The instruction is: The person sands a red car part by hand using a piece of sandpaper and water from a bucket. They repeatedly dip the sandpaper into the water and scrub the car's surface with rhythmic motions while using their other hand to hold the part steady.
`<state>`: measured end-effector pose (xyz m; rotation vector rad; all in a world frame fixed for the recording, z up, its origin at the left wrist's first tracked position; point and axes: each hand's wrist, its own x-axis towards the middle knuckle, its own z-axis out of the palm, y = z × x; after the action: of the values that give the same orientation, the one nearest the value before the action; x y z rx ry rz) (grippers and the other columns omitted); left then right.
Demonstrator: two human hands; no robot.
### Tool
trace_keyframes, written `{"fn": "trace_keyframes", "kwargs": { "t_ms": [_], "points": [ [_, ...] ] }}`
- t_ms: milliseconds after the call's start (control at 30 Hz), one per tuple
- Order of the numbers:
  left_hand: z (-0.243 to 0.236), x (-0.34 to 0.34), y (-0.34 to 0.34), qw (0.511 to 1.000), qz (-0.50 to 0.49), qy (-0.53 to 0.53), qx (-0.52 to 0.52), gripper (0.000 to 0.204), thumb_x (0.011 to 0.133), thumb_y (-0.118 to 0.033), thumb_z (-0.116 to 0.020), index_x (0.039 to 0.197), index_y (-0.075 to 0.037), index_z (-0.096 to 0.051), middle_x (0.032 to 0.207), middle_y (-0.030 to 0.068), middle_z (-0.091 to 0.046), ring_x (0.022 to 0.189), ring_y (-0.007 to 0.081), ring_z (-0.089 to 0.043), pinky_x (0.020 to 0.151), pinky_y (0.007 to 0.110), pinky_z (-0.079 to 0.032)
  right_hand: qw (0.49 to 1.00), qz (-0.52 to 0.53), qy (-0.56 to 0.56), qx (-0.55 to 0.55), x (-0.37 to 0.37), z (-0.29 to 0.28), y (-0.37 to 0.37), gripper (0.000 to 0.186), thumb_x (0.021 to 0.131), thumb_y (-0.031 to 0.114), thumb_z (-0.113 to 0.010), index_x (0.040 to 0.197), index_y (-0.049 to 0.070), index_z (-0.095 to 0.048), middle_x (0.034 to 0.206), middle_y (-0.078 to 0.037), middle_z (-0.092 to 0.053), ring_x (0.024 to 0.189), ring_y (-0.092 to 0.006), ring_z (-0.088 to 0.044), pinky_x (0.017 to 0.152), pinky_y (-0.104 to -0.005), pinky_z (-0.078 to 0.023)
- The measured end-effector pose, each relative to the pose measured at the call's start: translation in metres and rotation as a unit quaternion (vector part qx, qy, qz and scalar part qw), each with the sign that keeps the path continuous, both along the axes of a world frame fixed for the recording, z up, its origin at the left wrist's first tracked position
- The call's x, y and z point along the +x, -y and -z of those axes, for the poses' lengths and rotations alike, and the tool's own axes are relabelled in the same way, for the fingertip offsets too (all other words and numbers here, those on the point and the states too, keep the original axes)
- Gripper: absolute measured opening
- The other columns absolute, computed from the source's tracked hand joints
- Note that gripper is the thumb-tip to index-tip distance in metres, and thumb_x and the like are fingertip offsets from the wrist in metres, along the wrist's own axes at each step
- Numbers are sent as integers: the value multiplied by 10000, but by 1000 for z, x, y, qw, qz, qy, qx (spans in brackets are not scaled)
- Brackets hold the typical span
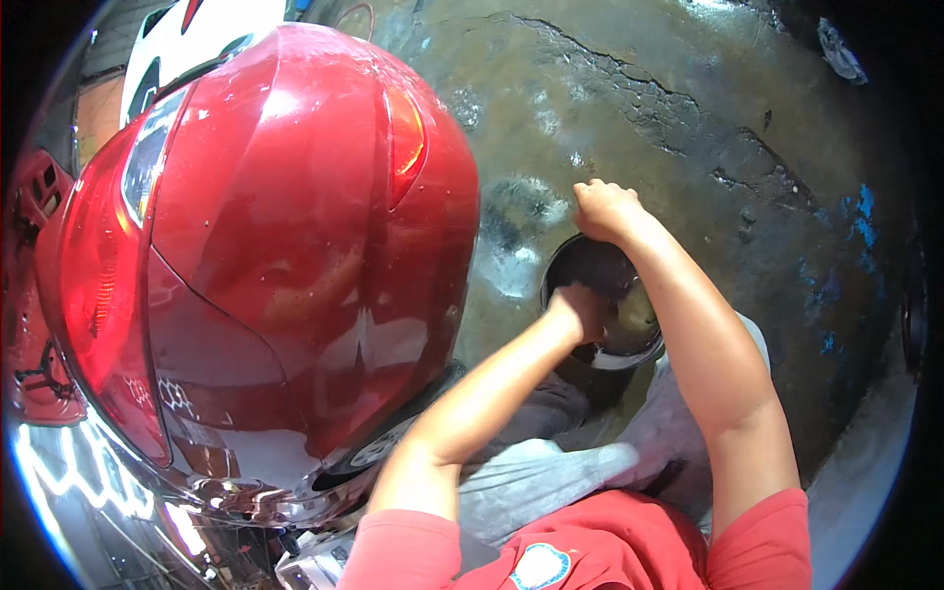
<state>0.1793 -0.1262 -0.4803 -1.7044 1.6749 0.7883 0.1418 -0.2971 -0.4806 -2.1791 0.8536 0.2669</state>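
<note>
A round dark bucket (618, 362) stands on the wet floor between my knees, with dark liquid inside. My left hand (582, 311) reaches down into it; the fingers are blurred and partly hidden, so what they hold does not show. Closed in a fist, my right hand (605, 209) is at the bucket's far rim. Whatever that fist grips is hidden by the fingers. Next to the right forearm, inside the bucket, is a yellowish-brown patch (637, 309) that I cannot make out.
A glossy red car (295, 226) fills the left side, its lit rear lamp (405, 143) facing the floor area. A white car (211, 29) is behind it. Cracks run through the wet floor (629, 108). Clear crumpled plastic (842, 51) lies far right.
</note>
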Motion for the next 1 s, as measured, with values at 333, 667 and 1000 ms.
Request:
{"fn": "trace_keyframes", "kwargs": {
  "t_ms": [333,667,1000],
  "points": [
    [-336,103,28,869,228,326,-293,544,831,-255,-845,1340,-147,-687,1357,41,-679,1229,258,-627,1046,441,-486,993,42,-42,97,22,35,-23,603,1019,568,-620,1349,81,-751,1409,-149,-723,1321,-344,-685,1070,-550,-545],
    [-331,137,62,849,341,336,-223,576,775,-249,-851,1321,-166,-686,1322,5,-664,1206,213,-609,1010,410,-475,998,30,-2,52,12,29,-25,529,1000,518,-668,1211,53,-803,1263,-173,-781,1195,-335,-753,986,-487,-604],
    [-322,149,66,841,353,308,-272,481,770,-247,-845,1225,-150,-720,1225,23,-684,1136,230,-642,933,410,-503,999,39,21,29,5,40,-25,482,981,500,-689,1101,54,-825,1156,-173,-807,1115,-331,-778,950,-455,-617]
  ]
}}
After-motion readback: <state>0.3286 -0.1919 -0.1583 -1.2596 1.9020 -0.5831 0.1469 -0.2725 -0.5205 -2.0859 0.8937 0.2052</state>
